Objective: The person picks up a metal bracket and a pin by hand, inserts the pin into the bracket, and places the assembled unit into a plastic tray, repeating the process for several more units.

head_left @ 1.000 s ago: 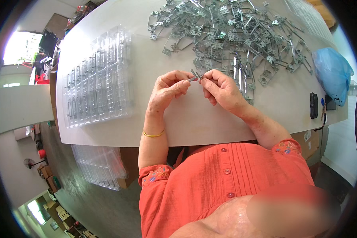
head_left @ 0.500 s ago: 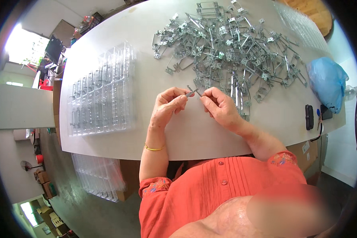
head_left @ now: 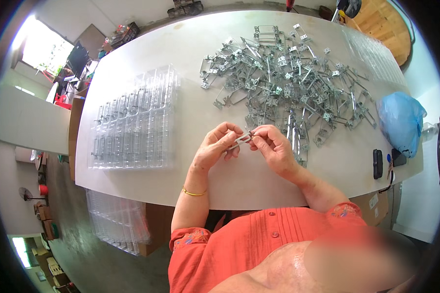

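Note:
Between my two hands, above the near middle of the table, is a small grey metal bracket [head_left: 242, 140] with a narrow frame shape. My left hand [head_left: 219, 144] pinches its left end, and my right hand [head_left: 274, 149] grips the other end with thumb and fingertips. The fingers cover both ends of the piece. Beyond my hands spreads a large tangled pile of similar metal brackets [head_left: 298, 83]. To the left lies a stack of clear plastic trays [head_left: 132, 119], with metal pieces lying in rows in many of the compartments.
A blue plastic bag [head_left: 402, 122] sits at the table's right, with a black case [head_left: 377, 163] and keys near it. More clear trays [head_left: 374, 53] lie at the far right. Below the left table edge stand further clear trays [head_left: 117, 222] beside a cardboard box [head_left: 159, 224].
The view has shifted, so the table appears lower. My hands have come closer together, and the bracket has turned to show its open frame between them.

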Available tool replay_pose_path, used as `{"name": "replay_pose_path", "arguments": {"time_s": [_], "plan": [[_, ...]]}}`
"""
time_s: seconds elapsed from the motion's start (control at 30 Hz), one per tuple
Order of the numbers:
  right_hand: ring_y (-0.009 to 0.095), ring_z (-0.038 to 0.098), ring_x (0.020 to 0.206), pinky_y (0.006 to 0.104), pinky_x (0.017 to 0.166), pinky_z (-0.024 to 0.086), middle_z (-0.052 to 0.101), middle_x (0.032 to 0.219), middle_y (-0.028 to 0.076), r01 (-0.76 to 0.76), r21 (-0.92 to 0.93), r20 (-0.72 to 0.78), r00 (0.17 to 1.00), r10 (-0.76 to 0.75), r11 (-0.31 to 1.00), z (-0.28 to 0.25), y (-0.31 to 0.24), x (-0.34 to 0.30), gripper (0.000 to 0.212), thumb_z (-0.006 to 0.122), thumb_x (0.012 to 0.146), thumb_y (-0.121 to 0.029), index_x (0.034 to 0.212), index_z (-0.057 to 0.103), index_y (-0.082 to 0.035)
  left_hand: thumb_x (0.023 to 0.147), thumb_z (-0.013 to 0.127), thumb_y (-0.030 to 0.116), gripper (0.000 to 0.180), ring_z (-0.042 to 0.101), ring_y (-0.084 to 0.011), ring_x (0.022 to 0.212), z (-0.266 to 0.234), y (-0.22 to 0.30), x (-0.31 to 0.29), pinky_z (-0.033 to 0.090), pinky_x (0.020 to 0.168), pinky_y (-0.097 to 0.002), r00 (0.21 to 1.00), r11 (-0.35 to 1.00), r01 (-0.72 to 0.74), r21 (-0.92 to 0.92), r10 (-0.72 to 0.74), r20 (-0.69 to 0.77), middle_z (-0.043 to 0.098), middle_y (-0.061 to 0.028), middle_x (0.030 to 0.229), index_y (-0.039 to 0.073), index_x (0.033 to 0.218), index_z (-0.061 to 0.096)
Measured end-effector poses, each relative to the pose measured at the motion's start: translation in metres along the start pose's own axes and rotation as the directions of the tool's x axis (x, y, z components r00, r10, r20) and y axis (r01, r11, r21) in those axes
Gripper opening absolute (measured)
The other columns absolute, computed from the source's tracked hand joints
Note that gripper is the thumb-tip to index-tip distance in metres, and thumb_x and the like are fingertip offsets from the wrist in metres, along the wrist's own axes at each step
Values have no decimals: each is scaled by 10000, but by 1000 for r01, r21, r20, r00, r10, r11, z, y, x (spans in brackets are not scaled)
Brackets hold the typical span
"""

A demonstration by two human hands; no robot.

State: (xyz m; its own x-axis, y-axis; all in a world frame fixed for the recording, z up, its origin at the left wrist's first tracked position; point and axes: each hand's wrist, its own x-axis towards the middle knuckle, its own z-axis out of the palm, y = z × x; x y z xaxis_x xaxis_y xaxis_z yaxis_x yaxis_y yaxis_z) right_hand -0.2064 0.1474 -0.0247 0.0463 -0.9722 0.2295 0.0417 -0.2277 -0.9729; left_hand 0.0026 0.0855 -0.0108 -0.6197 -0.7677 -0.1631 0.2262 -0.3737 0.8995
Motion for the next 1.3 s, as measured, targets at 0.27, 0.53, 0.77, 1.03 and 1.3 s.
{"name": "replay_pose_path", "arguments": {"time_s": [0.27,0.53,0.77,1.03,1.3], "plan": [[137,673,906,301,830,582,669,949,67,-288,298,-22,951,308,910,-7,-8,7,153,566,1030,-151,1097,589,-16,826,819,228,844,680,-213,833,0,3,0,524,593,-281,966,989,-137,-55,145,213,646,-199,1212,0,1484,341],[145,674,914,313,834,592,650,972,58,-404,486,71,902,426,775,-10,-7,9,157,592,1019,-182,1072,593,-34,941,673,127,600,693,-235,694,-8,-9,7,566,537,-322,975,985,-168,-32,171,142,676,-234,1172,-37,1449,399],[120,660,847,288,721,583,638,930,35,-448,382,105,890,444,808,-5,-14,4,158,604,1014,-191,1072,596,-44,885,772,252,502,524,-44,664,-13,-10,4,370,560,-185,971,972,-229,47,225,78,635,5,885,11,1295,611],[63,573,715,243,622,507,596,851,-9,-379,260,126,925,358,888,-8,-15,2,171,635,998,-203,1058,623,-43,838,803,372,505,609,-142,819,-6,-9,6,480,720,-284,956,947,-293,128,291,40,652,-22,923,9,1155,653],[60,573,709,233,609,500,608,896,0,-389,306,137,921,364,869,-4,-23,3,197,649,989,-180,1099,603,-23,913,700,448,480,592,-134,710,1,3,0,468,675,-268,999,982,9,190,-17,39,664,-61,807,4,1090,657]]}}
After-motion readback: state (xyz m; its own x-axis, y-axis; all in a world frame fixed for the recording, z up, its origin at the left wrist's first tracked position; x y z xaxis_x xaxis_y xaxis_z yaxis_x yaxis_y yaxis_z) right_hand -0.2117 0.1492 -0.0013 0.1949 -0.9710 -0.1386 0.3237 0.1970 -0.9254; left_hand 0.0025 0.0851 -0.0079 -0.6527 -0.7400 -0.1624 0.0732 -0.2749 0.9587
